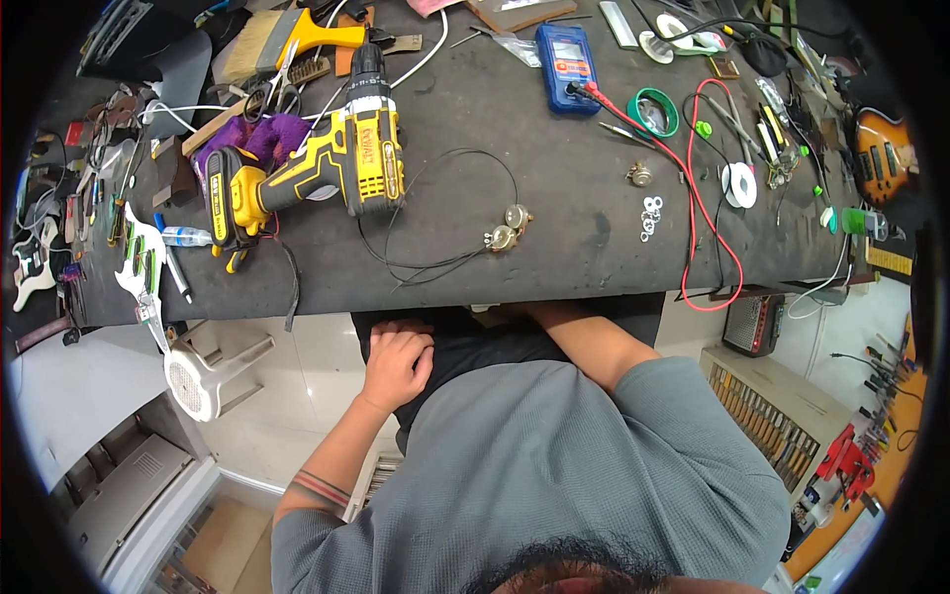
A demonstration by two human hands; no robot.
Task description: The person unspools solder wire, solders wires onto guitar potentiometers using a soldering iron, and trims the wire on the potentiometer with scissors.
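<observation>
My left hand [399, 358] rests on my dark trousers below the bench edge, fingers loosely bent and holding nothing visible. My right forearm [596, 342] reaches under the bench edge, where the hand and its fingers are hidden. Above them on the dark bench [574, 257] lie two potentiometers [502, 238] with thin black wires. A yellow-and-black cordless drill [368, 158] lies to their left. Farther right are a loose potentiometer [639, 174] and several small nuts and washers [650, 216].
A blue multimeter [566, 59] with looping red lead, green tape roll [653, 111], brush [257, 45], purple cloth [233, 139] and white slotted pickguard-like part [141, 267] crowd the bench. A white stool [193, 381] stands lower left; a small amplifier [749, 322] sits lower right.
</observation>
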